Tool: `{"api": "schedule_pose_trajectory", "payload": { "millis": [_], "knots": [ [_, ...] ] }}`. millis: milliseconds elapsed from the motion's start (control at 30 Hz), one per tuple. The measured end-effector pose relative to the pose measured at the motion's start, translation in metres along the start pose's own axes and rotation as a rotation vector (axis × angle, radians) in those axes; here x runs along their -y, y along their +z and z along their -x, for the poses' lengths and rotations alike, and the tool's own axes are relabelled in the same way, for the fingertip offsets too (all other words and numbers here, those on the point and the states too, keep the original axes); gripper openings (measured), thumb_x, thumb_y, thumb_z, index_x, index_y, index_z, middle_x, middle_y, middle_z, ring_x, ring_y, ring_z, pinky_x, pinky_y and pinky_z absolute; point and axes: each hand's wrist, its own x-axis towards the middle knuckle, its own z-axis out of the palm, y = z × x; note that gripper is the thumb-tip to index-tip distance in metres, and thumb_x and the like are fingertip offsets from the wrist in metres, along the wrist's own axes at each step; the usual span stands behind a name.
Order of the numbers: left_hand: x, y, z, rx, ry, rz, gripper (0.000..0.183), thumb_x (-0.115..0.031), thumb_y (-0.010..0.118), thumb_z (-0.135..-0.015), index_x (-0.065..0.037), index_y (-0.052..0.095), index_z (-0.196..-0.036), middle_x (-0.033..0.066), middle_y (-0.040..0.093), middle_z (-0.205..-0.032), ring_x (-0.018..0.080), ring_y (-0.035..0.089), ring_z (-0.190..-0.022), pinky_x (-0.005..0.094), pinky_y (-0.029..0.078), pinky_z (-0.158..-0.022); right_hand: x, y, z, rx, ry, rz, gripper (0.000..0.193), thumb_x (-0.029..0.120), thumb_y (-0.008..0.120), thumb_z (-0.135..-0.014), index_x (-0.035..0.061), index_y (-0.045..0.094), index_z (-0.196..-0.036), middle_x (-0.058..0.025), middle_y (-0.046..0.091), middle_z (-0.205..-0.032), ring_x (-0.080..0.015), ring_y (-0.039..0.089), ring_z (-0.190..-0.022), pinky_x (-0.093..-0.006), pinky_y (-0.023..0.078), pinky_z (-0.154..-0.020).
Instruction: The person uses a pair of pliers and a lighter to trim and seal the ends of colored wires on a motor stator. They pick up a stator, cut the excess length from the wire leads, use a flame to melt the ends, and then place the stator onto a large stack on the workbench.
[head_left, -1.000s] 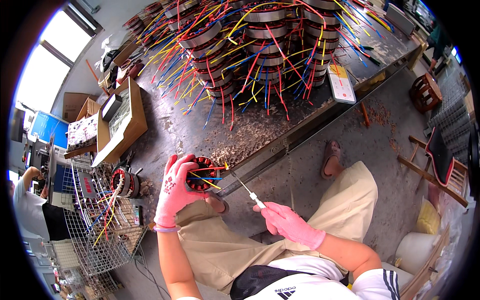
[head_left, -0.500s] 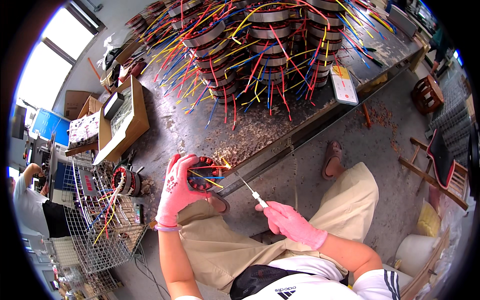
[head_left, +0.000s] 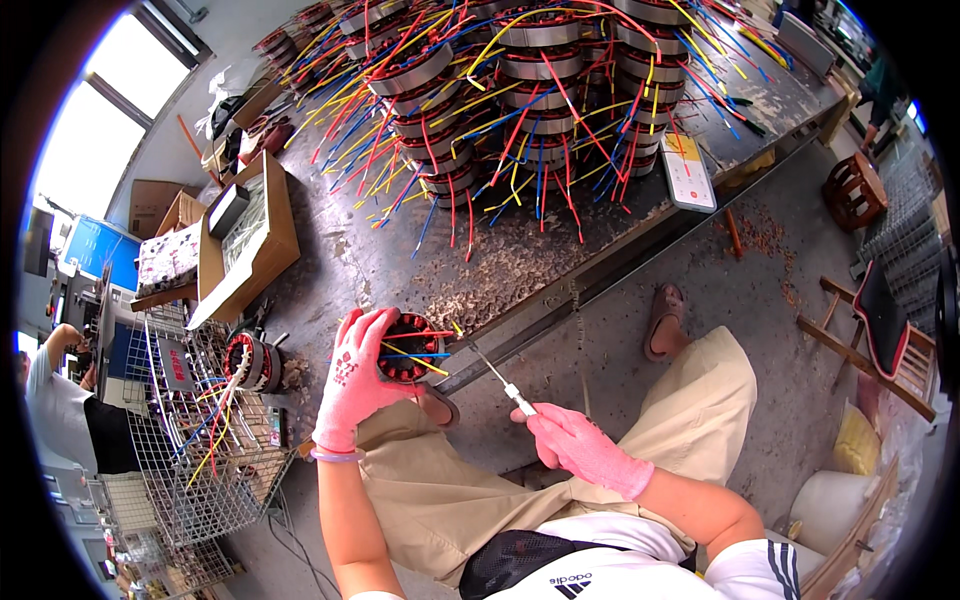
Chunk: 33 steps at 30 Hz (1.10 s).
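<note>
A motor stator (head_left: pixel 408 366) with red, blue and yellow lead wires rests at the table's near edge. My left hand (head_left: pixel 352 375), in a pink glove, is wrapped round its left side, and the fingers hide that part. My right hand (head_left: pixel 585 450), gloved alike, is closed round the white handle of a slim torch (head_left: pixel 503 382) with a long thin metal shaft. The torch points up and left, its tip close to the ends of the stator's wires, just off the table edge. Whether the tip touches a wire is too small to tell.
Stacks of wired stators (head_left: pixel 540 95) cover the back of the table (head_left: pixel 370 270). A phone (head_left: pixel 687 172) lies at its right edge. To the left stand a cardboard box (head_left: pixel 250 245), another stator (head_left: pixel 252 362) and a wire basket (head_left: pixel 200 450). A wooden chair (head_left: pixel 880 330) stands far right.
The bright orange glow at the red wire's end has faded. Both hands, the stator and the torch have stayed almost where they were.
</note>
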Motion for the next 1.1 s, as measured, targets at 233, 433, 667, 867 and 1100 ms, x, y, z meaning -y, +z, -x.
{"api": "schedule_pose_trajectory", "payload": {
  "millis": [233, 433, 667, 867, 1100],
  "knots": [
    [-0.002, 0.0, 0.0, -0.012, -0.009, 0.019, 0.104, -0.027, 0.092, -0.042, -0.006, 0.049, -0.135, 0.0131, 0.053, -0.132, 0.0387, 0.044, -0.128, 0.0496, 0.032, -0.114, -0.001, -0.001, 0.0, 0.001, 0.015, -0.008, 0.035, 0.023, 0.043, -0.104, 0.0027, 0.054, -0.13, 0.0021, 0.046, -0.062, -0.0044, 0.036, -0.052, -0.0219, 0.026, -0.046],
    [-0.003, -0.001, 0.0, -0.015, -0.004, 0.022, 0.102, -0.027, 0.092, -0.044, -0.006, 0.05, -0.134, 0.0134, 0.053, -0.132, 0.0389, 0.045, -0.127, 0.0499, 0.033, -0.114, -0.001, -0.001, -0.001, -0.005, 0.014, -0.014, 0.035, 0.022, 0.042, -0.105, 0.0011, 0.054, -0.13, 0.0024, 0.046, -0.062, -0.0049, 0.038, -0.054, -0.0217, 0.028, -0.048],
    [-0.002, 0.002, 0.0, -0.019, -0.012, 0.025, 0.101, -0.028, 0.092, -0.044, -0.006, 0.05, -0.134, 0.0139, 0.053, -0.132, 0.0405, 0.044, -0.128, 0.0501, 0.034, -0.112, -0.014, -0.004, -0.006, 0.028, -0.021, -0.068, 0.033, 0.018, 0.042, -0.105, -0.0011, 0.052, -0.13, 0.0049, 0.043, -0.074, -0.005, 0.04, -0.059, -0.021, 0.031, -0.052],
    [-0.002, 0.002, 0.001, -0.012, -0.032, 0.023, 0.102, -0.027, 0.092, -0.044, -0.006, 0.05, -0.134, 0.0148, 0.052, -0.133, 0.0423, 0.042, -0.128, 0.0501, 0.037, -0.109, -0.016, -0.006, -0.006, 0.039, -0.022, -0.073, 0.033, 0.017, 0.042, -0.105, -0.0017, 0.051, -0.131, 0.0053, 0.042, -0.077, -0.0049, 0.04, -0.06, -0.0207, 0.031, -0.052],
    [-0.003, 0.001, 0.0, 0.006, -0.028, 0.025, 0.105, -0.025, 0.092, -0.043, -0.004, 0.048, -0.136, 0.016, 0.05, -0.134, 0.0405, 0.041, -0.129, 0.0482, 0.037, -0.11, -0.01, -0.004, -0.004, 0.032, 0.013, -0.073, 0.033, 0.018, 0.042, -0.105, -0.0006, 0.051, -0.131, 0.0054, 0.042, -0.076, -0.0044, 0.039, -0.06, -0.0205, 0.03, -0.051]
  ]
}}
